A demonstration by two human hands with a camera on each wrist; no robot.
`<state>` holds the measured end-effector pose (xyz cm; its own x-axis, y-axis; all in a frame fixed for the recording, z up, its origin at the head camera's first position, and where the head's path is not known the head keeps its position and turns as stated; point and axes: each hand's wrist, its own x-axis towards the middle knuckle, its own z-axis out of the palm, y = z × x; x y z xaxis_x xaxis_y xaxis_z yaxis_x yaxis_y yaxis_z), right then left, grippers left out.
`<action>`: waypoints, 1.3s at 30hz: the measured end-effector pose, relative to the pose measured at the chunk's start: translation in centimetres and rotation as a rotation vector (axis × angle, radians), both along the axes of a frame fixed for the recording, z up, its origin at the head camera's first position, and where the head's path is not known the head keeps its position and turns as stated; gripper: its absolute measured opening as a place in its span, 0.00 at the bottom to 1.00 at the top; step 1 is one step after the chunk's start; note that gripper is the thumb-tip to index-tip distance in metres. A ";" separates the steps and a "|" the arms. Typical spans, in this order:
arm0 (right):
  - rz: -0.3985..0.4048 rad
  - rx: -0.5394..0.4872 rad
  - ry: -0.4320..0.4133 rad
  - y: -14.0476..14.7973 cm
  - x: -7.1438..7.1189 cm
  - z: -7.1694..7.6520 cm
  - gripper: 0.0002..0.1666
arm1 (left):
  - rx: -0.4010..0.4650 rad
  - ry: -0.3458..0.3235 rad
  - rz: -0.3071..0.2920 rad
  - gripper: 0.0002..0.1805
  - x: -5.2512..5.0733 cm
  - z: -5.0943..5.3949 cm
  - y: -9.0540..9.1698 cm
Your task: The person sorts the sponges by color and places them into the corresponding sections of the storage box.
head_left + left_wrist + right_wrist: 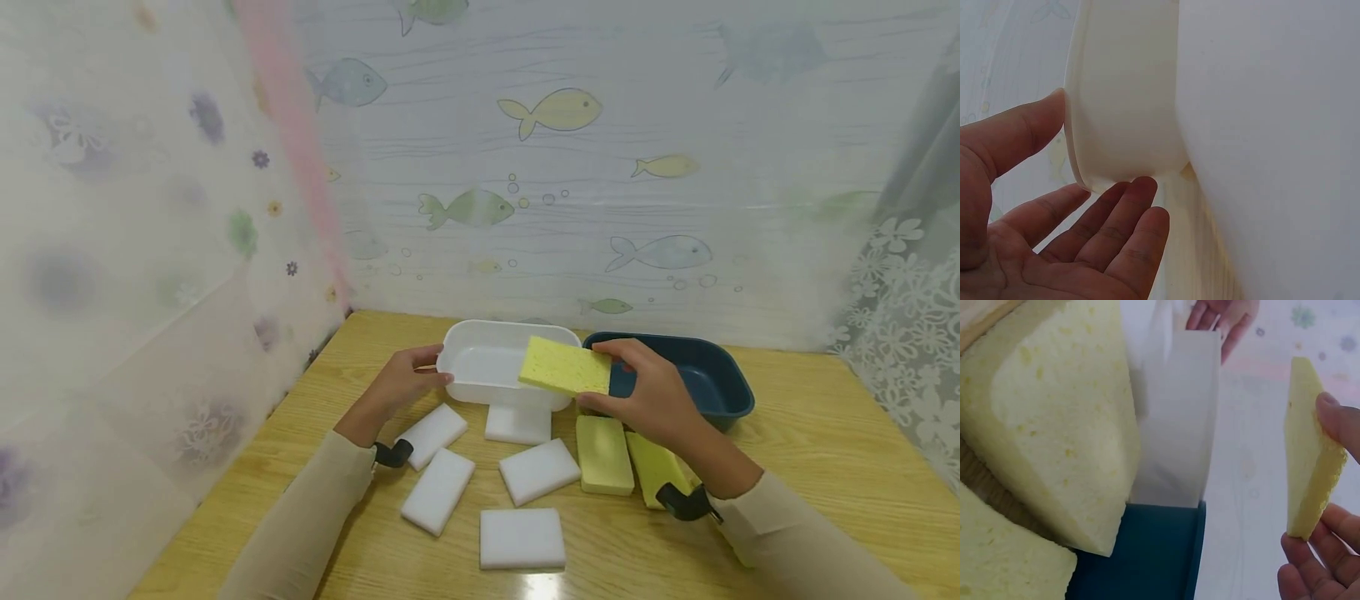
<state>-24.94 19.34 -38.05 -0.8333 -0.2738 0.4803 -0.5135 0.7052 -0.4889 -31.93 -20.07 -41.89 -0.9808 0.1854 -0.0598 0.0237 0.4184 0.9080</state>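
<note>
My right hand pinches a yellow sponge between thumb and fingers, raised in front of the right end of a white plastic tub. In the right wrist view the held sponge is seen edge-on, apart from both tubs. My left hand holds the left end of the white tub, with the thumb on its rim and fingers against the end wall in the left wrist view. A dark blue tub stands just right of the white one, partly hidden by my right hand.
Several white sponges lie spread on the wooden table, one close against the white tub's front. Yellow sponges lie before the blue tub, some partly under my right forearm. A fish-patterned curtain hangs behind the table.
</note>
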 end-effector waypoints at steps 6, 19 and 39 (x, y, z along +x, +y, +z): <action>0.019 -0.011 -0.008 -0.7 -1.2 0.1 0.47 | 0.008 -0.001 -0.002 0.39 0.0 0.0 -0.1; 0.041 -0.029 -0.130 -2.2 -3.2 0.0 0.49 | -0.004 0.002 -0.002 0.39 0.0 0.1 0.0; 0.038 0.037 -0.221 -3.6 -4.9 0.1 0.47 | 0.029 0.008 -0.018 0.40 -0.1 -0.1 -0.1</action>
<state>-29.87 15.78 -38.00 -0.9058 -0.3212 0.2764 -0.4235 0.7071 -0.5663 -32.03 -20.14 -41.99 -0.9777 0.2050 -0.0462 0.0387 0.3917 0.9193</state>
